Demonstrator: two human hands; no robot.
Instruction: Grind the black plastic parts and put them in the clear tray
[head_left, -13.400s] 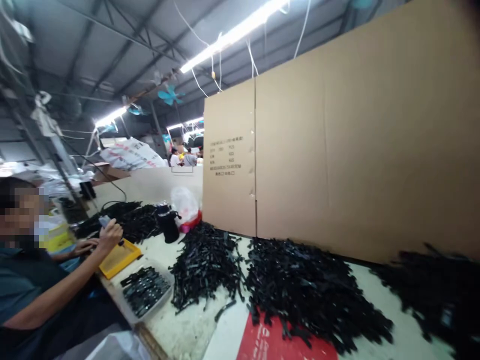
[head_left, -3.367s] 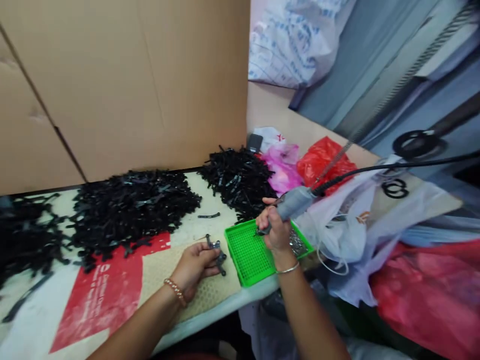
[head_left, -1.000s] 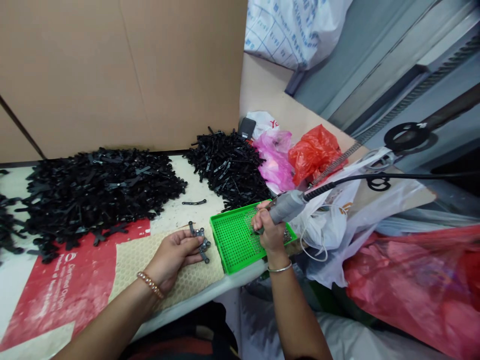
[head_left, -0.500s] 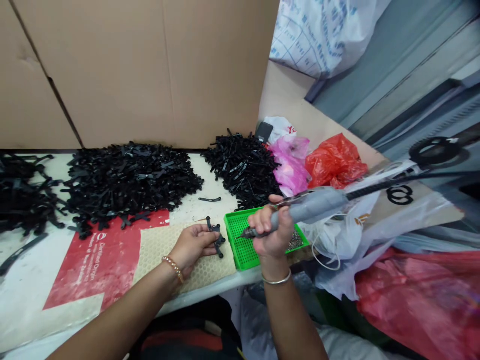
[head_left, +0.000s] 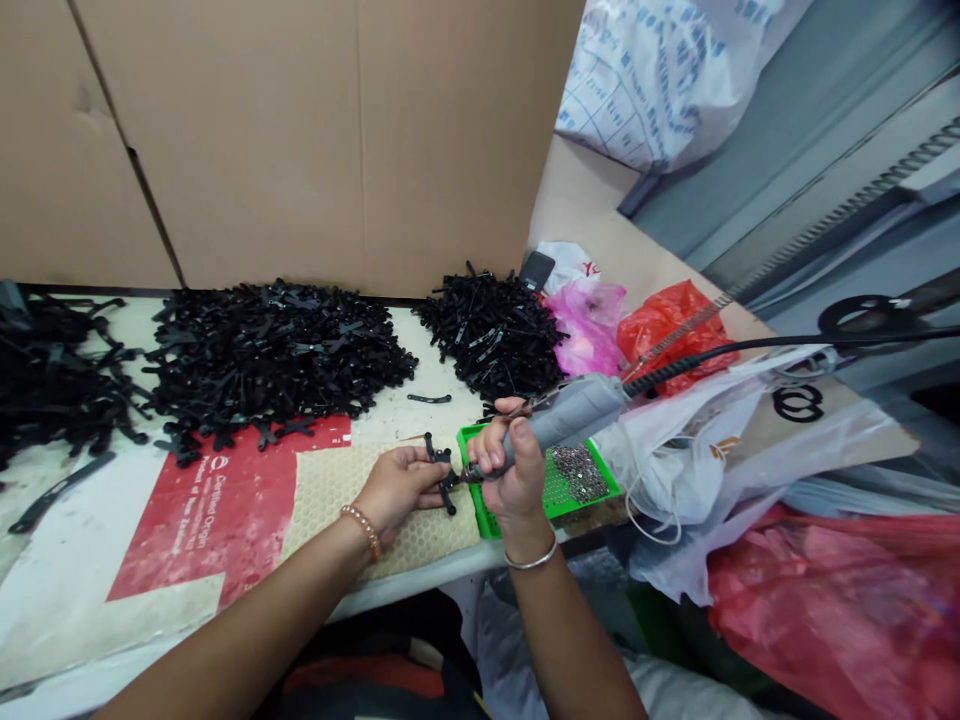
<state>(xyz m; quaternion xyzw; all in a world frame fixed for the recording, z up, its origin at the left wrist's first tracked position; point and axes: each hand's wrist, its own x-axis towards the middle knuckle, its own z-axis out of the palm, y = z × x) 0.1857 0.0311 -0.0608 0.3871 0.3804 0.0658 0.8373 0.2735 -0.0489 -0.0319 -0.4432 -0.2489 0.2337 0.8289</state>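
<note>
Pinched in my left hand (head_left: 403, 482) is a small black plastic part with several arms (head_left: 445, 482), held over the cream honeycomb-patterned mat (head_left: 337, 500). My right hand (head_left: 514, 465) is wrapped round a grey electric screwdriver (head_left: 566, 420), which lies nearly level with its tip pointing left. That tip meets the right side of the black part or is very close to it; contact cannot be made out. Under and behind my right hand sits a green perforated tray (head_left: 553, 505). Small metal screws (head_left: 579, 472) lie heaped in the tray's right side.
Heaps of black parts (head_left: 277, 350) line the back of the table, with a smaller heap (head_left: 491, 330) farther right. One loose black strip (head_left: 429, 399) lies between. The screwdriver's black cable (head_left: 750, 343) runs right, past a red plastic bag (head_left: 675, 320). Cardboard (head_left: 262, 140) stands behind.
The screwdriver has moved left and down in my right hand, from over the green tray to the black part. The screws in the tray show more now. The camera view has shifted slightly.
</note>
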